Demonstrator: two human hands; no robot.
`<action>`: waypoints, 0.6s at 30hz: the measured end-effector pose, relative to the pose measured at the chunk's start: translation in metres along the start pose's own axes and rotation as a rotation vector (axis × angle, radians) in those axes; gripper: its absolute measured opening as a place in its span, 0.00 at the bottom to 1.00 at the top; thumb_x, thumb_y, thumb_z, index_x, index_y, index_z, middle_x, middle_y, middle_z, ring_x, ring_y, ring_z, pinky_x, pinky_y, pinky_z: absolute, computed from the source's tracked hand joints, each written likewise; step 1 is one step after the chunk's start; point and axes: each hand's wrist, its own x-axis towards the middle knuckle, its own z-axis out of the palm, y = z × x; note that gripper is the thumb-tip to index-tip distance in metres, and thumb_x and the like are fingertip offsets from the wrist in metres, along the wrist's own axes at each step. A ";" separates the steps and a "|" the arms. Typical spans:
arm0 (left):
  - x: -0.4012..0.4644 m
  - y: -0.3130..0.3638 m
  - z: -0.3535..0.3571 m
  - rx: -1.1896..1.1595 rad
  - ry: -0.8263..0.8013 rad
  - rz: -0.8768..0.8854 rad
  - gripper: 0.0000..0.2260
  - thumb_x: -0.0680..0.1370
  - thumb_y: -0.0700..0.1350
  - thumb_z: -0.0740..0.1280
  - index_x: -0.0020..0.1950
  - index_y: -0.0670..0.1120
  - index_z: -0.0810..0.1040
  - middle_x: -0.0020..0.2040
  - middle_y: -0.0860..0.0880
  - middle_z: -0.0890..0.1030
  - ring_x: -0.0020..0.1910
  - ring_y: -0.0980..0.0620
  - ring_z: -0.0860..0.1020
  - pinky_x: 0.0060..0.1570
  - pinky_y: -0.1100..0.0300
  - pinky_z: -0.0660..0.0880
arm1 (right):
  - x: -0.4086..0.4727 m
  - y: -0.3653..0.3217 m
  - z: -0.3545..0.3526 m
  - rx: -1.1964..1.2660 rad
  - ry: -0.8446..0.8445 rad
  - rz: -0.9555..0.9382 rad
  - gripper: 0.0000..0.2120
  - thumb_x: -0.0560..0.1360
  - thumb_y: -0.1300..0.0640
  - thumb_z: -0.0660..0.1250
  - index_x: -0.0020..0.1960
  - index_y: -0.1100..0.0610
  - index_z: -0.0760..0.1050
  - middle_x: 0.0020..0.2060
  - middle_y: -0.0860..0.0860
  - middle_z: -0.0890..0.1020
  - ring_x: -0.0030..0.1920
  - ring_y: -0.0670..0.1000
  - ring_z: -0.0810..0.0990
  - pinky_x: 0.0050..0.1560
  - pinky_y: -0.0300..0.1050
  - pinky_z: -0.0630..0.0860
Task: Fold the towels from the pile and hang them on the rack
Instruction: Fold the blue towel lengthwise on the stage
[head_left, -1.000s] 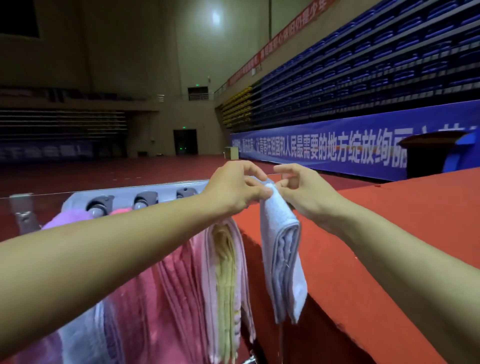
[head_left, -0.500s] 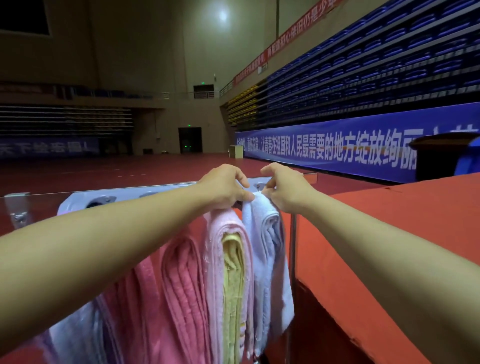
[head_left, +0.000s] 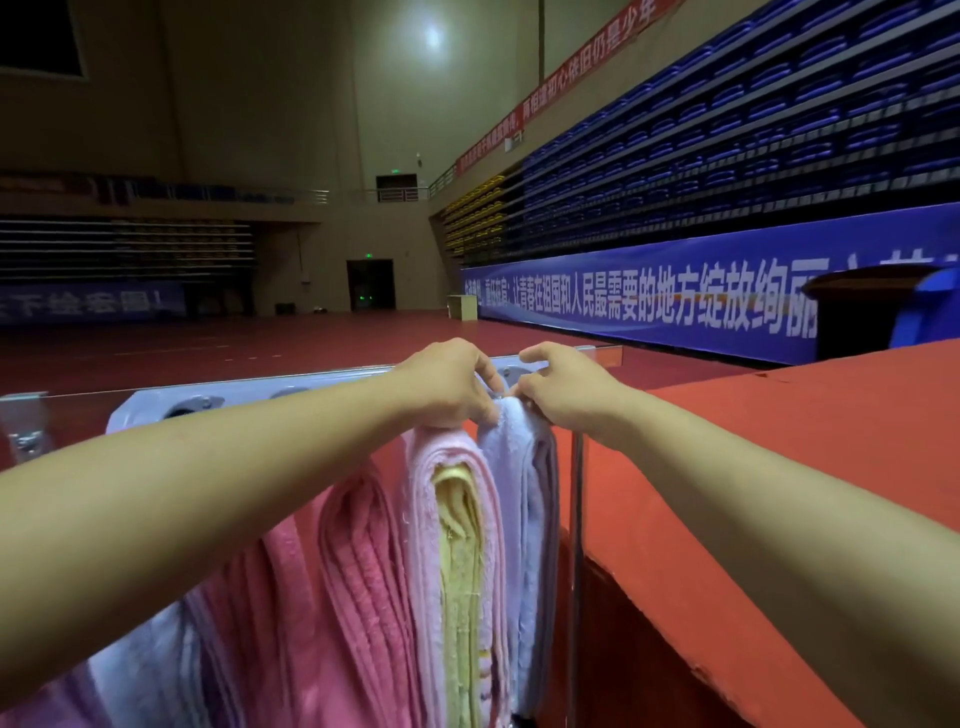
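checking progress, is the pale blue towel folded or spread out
Folded: the pale blue towel hangs as a narrow layered strip beside the pink towel.

You face a dim hall: dark red floor (head_left: 260, 343), blue seating tiers (head_left: 753, 140), a blue banner (head_left: 649, 306), one ceiling light (head_left: 432, 35).

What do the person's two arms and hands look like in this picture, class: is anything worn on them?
Both forearms are bare right to the frame edges: no sleeves, gloves, watch or bracelets show. The left hand and right hand carry no rings that can be seen. The fingernails are too small to judge.
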 end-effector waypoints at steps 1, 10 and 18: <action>-0.002 0.002 -0.002 0.014 -0.008 -0.006 0.13 0.65 0.45 0.77 0.46 0.55 0.80 0.33 0.62 0.83 0.44 0.58 0.81 0.52 0.55 0.78 | -0.003 -0.002 -0.002 0.059 -0.019 0.022 0.21 0.79 0.60 0.61 0.71 0.56 0.65 0.55 0.57 0.82 0.47 0.54 0.80 0.50 0.50 0.79; -0.028 0.070 0.031 0.122 0.365 0.202 0.12 0.77 0.48 0.64 0.59 0.59 0.75 0.63 0.56 0.74 0.63 0.50 0.71 0.49 0.54 0.69 | -0.059 0.022 -0.051 0.000 0.252 -0.142 0.14 0.78 0.57 0.62 0.64 0.50 0.73 0.49 0.49 0.84 0.50 0.52 0.82 0.53 0.58 0.79; -0.043 0.181 0.160 -0.179 0.238 0.440 0.11 0.77 0.52 0.64 0.59 0.58 0.72 0.61 0.58 0.76 0.58 0.50 0.76 0.57 0.50 0.73 | -0.181 0.122 -0.156 -0.282 0.435 -0.006 0.13 0.79 0.56 0.63 0.63 0.52 0.74 0.45 0.47 0.83 0.45 0.50 0.81 0.52 0.49 0.77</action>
